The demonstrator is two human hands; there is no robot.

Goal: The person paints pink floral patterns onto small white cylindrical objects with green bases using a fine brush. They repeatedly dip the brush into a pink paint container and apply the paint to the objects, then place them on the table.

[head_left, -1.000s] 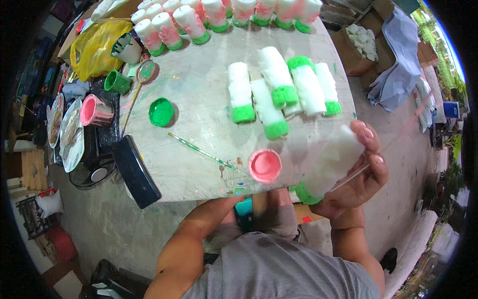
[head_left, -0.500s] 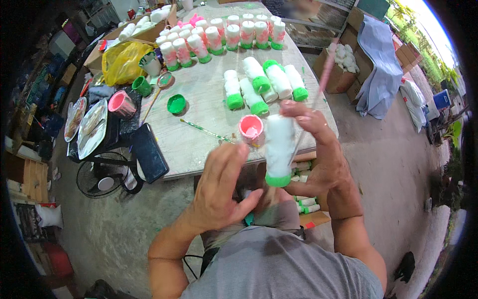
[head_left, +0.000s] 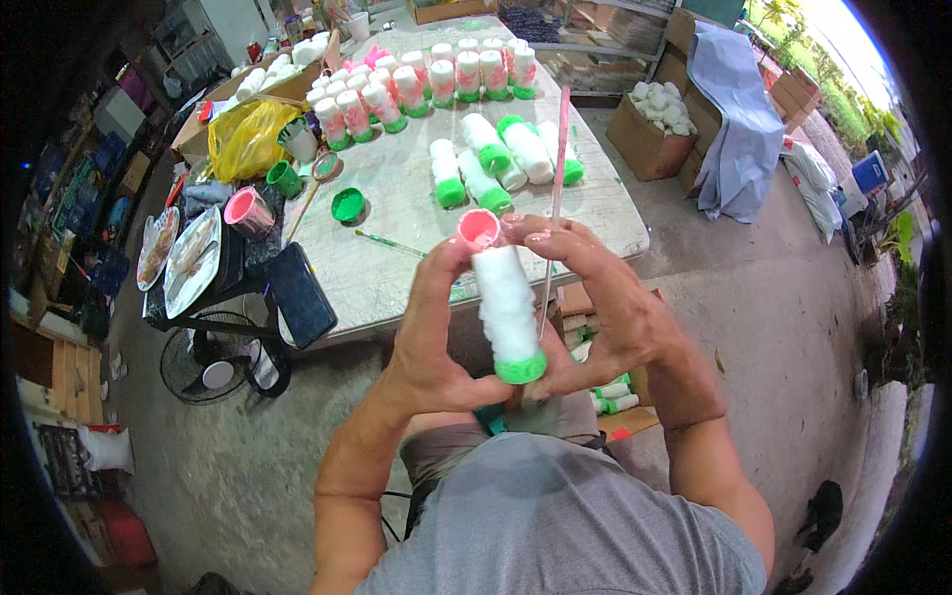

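Observation:
A white, bumpy pillar candle (head_left: 506, 302) with a green-painted base is held between my two hands above my lap, tilted with its green end toward me. My left hand (head_left: 421, 347) grips it, fingertips at the top end and thumb by the green base. My right hand (head_left: 615, 317) holds its other side in the same way and also keeps a long, thin paintbrush (head_left: 563, 134) in its fingers, pink end pointing up. Just beyond the candle's top, a pink paint cup (head_left: 479, 227) stands near the table edge.
Candles with green bases (head_left: 484, 181) lie on the table (head_left: 397, 288); pink-streaked ones (head_left: 468, 74) stand in rows behind. A green paint lid (head_left: 348, 205), another paintbrush (head_left: 389, 242) and a phone-like dark slab (head_left: 299, 296) are at left. A fan (head_left: 213, 362) stands below.
The candle has moved left and tilted. My left hand, apart from it before, now grips it too. The paintbrush has come along in my right hand and stands more upright.

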